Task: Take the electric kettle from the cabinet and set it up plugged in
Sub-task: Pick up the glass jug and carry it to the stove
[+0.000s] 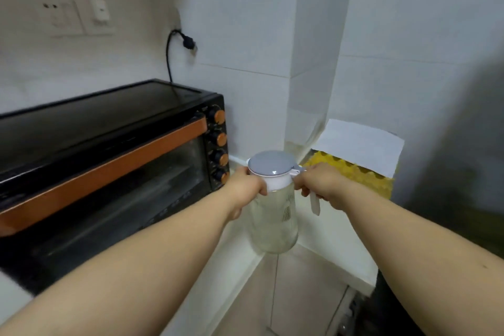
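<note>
At left sits the oven point(109, 161). Our left hand point(246, 185) grips the kettle point(274, 204) collar at centre frame, our right hand point(317, 183) curls round its handle, steadying it above the counter point(338, 240) edge.

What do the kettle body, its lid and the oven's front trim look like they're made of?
Kettle body: likely clear glass, possibly clear plastic; the counter edge shows through it.
Lid: looks like matte grey plastic on a white plastic collar; no shine.
Oven front trim: copper-orange band with a satin sheen, probably coated metal; the look leaves it open.
Both hands, left and right, hold the kettle up.
</note>
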Demonstrator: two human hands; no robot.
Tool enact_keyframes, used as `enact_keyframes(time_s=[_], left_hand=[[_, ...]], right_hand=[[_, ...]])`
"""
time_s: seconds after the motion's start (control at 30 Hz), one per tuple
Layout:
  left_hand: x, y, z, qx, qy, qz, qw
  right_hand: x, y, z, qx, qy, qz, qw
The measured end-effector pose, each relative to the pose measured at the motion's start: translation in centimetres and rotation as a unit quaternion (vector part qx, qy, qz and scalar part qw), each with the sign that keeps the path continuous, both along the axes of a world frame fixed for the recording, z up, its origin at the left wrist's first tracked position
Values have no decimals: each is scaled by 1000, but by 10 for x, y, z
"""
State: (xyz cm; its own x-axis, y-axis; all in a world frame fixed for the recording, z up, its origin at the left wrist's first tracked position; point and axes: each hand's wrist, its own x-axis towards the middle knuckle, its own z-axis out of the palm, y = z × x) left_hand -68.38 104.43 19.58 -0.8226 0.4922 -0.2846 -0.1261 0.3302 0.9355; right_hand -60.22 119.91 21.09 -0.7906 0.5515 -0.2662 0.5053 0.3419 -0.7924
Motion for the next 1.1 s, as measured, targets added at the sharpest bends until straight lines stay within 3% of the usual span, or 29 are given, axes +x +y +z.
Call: enact_keyframes(time_s=[0.2,0.53,0.83,1.1], left_hand=[[20,-125,9,-30,9,96,995],[109,-346,22,39,12,252,967],[261,-624,21,39,43,412,909],[384,-835,39,31,74,560,824]], right_hand=[[-11,-101,13,29,-32,170,984],[17,-317,40,65,-73,366,925],[118,-608,42,62,-31,511,857],[195,-841,63,73,7,652,755]])
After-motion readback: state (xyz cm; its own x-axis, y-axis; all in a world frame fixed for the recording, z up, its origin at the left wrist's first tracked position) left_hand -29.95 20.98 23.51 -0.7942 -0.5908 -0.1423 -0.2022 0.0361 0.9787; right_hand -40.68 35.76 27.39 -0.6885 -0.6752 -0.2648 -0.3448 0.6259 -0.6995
